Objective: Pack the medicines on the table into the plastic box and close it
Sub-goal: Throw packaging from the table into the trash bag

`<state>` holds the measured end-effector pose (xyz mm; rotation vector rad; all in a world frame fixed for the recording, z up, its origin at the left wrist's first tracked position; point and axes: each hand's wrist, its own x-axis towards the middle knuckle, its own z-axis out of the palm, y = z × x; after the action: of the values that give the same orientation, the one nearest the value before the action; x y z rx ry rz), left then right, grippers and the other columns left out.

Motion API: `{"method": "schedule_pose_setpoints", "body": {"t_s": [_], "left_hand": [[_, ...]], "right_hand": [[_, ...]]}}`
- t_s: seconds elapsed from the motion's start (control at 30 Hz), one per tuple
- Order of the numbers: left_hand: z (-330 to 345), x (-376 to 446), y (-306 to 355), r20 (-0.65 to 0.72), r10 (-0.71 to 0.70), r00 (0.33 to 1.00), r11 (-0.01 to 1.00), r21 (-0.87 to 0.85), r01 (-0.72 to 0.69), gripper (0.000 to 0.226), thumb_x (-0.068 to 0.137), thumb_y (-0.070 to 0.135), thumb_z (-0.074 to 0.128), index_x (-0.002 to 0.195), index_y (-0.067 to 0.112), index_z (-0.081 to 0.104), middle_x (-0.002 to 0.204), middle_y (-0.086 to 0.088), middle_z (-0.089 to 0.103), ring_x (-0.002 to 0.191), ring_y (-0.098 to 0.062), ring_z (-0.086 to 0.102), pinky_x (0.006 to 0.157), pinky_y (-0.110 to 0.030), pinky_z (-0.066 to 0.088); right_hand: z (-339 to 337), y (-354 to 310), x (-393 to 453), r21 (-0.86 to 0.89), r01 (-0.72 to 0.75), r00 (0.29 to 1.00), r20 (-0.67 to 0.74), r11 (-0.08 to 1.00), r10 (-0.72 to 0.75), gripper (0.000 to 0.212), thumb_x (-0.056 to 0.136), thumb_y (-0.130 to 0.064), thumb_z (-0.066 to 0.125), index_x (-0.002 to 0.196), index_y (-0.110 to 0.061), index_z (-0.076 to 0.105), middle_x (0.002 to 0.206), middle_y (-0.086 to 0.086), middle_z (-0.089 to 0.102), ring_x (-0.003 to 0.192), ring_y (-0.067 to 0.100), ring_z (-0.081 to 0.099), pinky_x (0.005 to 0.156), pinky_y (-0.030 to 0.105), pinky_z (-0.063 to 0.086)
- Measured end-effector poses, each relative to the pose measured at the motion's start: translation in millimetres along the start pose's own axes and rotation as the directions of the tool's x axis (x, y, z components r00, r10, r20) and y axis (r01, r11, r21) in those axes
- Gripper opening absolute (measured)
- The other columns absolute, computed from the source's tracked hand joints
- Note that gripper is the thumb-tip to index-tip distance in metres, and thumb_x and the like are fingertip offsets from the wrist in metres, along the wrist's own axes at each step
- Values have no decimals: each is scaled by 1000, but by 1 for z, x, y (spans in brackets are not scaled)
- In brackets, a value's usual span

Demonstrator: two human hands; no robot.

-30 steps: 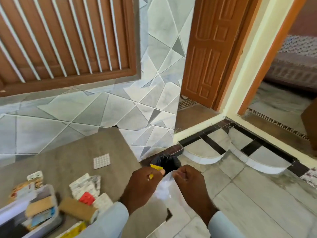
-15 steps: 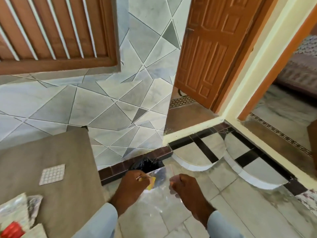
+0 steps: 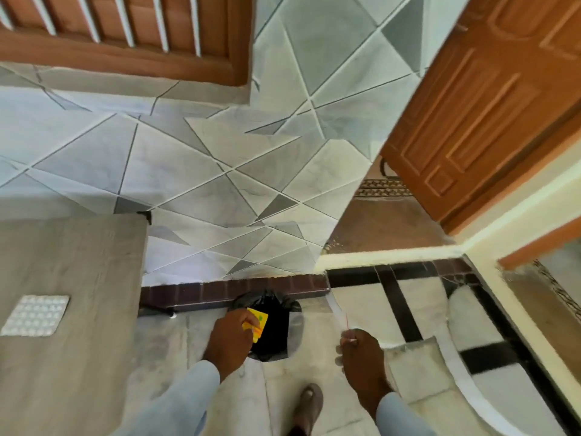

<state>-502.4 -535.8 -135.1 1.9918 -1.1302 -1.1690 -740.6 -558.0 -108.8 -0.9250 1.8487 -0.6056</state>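
My left hand [image 3: 231, 338] grips a small yellow packet [image 3: 258, 322] and holds it over a black bin bag [image 3: 276, 335] on the floor by the wall. My right hand [image 3: 361, 357] pinches the edge of a clear plastic bag [image 3: 317, 313] that stretches towards the bin bag. A silver blister strip [image 3: 36, 314] lies on the grey table [image 3: 72, 265] at the left. The plastic box and the other medicines are out of view.
A tiled wall [image 3: 220, 158] stands straight ahead, with a brown skirting [image 3: 232, 289] at its foot. A wooden door [image 3: 481, 105] hangs open at the right above a yellow threshold. My shoe [image 3: 309, 404] shows on the floor between my arms.
The view has swung right and down, so the box and most medicines left the frame. Both hands have moved apart and down to the black bin bag, the yellow packet still in my left.
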Motion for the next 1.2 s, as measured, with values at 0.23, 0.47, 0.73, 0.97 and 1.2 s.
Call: {"method": "schedule_pose_setpoints", "body": {"t_s": [0.23, 0.47, 0.73, 0.97, 1.2], "left_hand": [[58, 75, -19, -123, -258, 958, 964, 28, 263, 26, 73, 2, 56, 72, 27, 62, 90, -4, 70, 78, -22, 62, 67, -28, 49], [118, 145, -70, -46, -405, 913, 910, 71, 408, 41, 80, 6, 51, 117, 14, 65, 125, -14, 63, 113, -33, 58, 98, -37, 46], [184, 222, -168, 105, -547, 830, 837, 80, 541, 46, 84, 18, 58, 130, 14, 55, 131, -14, 58, 119, -30, 54, 99, -35, 44], [216, 278, -217, 186, -563, 806, 826, 74, 559, 48, 88, 18, 57, 134, 7, 48, 135, -14, 55, 123, -29, 51, 95, -29, 38], [235, 304, -249, 254, -563, 786, 825, 122, 551, 57, 86, 26, 57, 140, 17, 42, 136, -12, 54, 122, -29, 54, 103, -42, 44]], "right_hand": [[49, 9, 144, -290, 91, 970, 244, 953, -18, 24, 93, -24, 39, 84, -24, 61, 83, 7, 68, 77, 30, 67, 73, 47, 58], [101, 45, 226, -638, 290, 943, 317, 713, -100, 28, 95, -20, 41, 102, -8, 65, 107, 18, 59, 102, 36, 56, 85, 39, 47], [175, 111, 311, -687, 270, 942, 334, 675, -37, 23, 93, -14, 44, 87, -6, 65, 98, 18, 68, 93, 36, 62, 70, 31, 40], [238, 156, 358, -715, 165, 931, 340, 679, 132, 20, 86, -12, 50, 66, -12, 50, 77, 10, 58, 70, 29, 48, 62, 29, 32], [272, 191, 377, -715, 169, 909, 380, 678, 174, 15, 85, -16, 54, 70, -12, 55, 76, 15, 61, 74, 34, 55, 64, 32, 39]]}}
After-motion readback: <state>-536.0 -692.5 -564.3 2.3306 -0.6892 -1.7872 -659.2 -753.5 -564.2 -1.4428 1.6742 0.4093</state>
